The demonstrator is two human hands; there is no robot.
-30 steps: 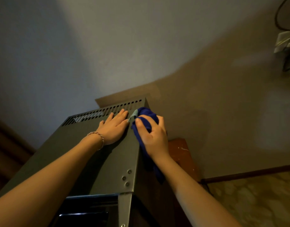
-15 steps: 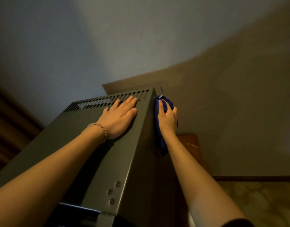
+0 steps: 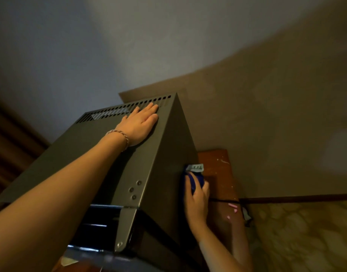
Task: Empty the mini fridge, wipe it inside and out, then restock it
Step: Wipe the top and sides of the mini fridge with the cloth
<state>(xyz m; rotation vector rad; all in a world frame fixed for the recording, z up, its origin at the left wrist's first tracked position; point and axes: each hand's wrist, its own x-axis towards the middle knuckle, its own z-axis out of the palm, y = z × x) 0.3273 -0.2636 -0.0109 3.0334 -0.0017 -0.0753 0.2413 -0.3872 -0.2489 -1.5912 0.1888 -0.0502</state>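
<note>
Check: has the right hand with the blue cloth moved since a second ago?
Yes. The right hand and blue cloth went from the fridge's top rear corner down its side wall.

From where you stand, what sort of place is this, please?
Probably a corner of a home or a rented room. A grey metal mini fridge stands on a worn reddish-brown wooden stand against a plain painted wall, with a dark skirting board and a stone-patterned floor.

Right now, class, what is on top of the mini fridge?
The left hand lies flat on the mini fridge top, fingers reaching the vent slots. Nothing else shows there. The arm hides part of the top.
</note>
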